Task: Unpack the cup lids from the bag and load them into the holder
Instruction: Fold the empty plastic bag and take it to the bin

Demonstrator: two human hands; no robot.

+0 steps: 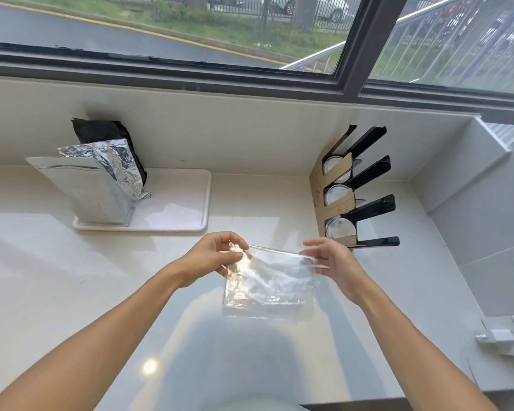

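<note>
A clear plastic bag (269,280) hangs above the pale counter, stretched between both hands. My left hand (217,256) pinches its top left corner. My right hand (330,258) grips the top right edge. The bag looks flat; I cannot tell whether any lids are inside. To the right, against the wall corner, stands the lid holder (356,188), black dividers with a brown cardboard front. White round cup lids sit in its three slots: top (333,166), middle (336,194), bottom (340,228).
A white tray (172,218) at the back left carries a silver foil pouch (92,191), a crumpled foil bag and a black bag. A white plug block (496,336) sits on the right ledge. A window runs along the back.
</note>
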